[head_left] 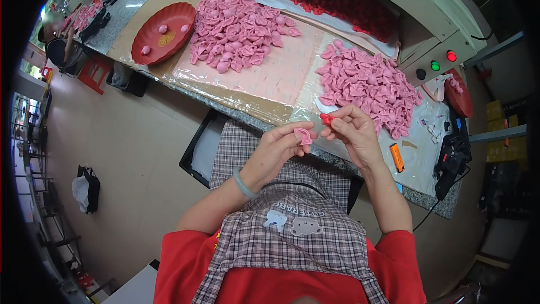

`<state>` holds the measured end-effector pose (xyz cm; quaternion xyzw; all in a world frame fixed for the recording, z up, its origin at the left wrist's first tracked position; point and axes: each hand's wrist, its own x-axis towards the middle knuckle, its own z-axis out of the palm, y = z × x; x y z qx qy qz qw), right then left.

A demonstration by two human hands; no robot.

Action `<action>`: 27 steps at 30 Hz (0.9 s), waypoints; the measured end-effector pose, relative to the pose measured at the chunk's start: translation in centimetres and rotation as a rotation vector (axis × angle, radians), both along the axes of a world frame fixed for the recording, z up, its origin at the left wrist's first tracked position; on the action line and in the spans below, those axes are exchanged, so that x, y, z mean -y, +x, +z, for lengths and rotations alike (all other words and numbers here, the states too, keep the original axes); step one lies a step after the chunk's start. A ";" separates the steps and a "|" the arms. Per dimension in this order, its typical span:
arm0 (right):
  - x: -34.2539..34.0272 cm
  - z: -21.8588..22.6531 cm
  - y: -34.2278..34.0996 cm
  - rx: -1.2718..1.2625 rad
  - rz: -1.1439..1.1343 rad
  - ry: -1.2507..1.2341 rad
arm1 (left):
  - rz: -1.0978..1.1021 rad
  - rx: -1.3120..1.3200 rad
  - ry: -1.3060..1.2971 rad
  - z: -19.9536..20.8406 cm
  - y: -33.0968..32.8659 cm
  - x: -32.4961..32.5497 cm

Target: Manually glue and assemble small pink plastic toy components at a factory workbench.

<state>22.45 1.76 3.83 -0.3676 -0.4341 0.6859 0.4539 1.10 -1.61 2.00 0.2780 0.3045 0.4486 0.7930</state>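
Plaid apron (309, 247), mine, worn over a red shirt (281, 284): nearest item, two cartoon animal patches on its front.

Item, one ruffled pink petal piece (304, 135): held up between my hands, before the bench (222, 97) edge. Judged very light, thin-walled and somewhat yielding; the frilled rim would probably bend or crease under a hard squeeze. Best taken by the side with a light pinch, leaving the frill free. Material: cannot tell.

Item, one small red piece (326, 119): just beside the pink one, apart from it. Looks glossy, so likely smooth and apt to slip; small enough to need the very tips. Exact shape mostly hidden by my grip.

Left fingers (285, 130): thumb and forefinger closed on the pink piece, no more parted than its thickness; the others bent beneath.

Right fingers (354, 114): thumb and forefinger pinched on the red piece, the rest loosely curled.

Stock on the bench: left heap of pink pieces (239, 31); right heap of pink pieces (371, 87), near my right hand; red scalloped dish (147, 35), holding a few pink balls.
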 end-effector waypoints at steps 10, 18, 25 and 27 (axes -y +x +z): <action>1.8 -0.6 0.0 0.081 -0.015 -0.045 | -0.015 -0.024 0.067 -0.7 0.1 0.3; 1.7 -0.7 -0.1 0.032 -0.061 -0.045 | -0.002 0.062 0.042 -0.7 0.1 0.1; 2.1 -0.5 -0.7 0.254 -0.112 0.209 | 0.061 -0.181 0.069 -0.2 0.7 0.0; 2.7 0.2 -1.0 0.518 -0.081 0.313 | 0.107 -0.277 0.120 -0.9 0.6 0.3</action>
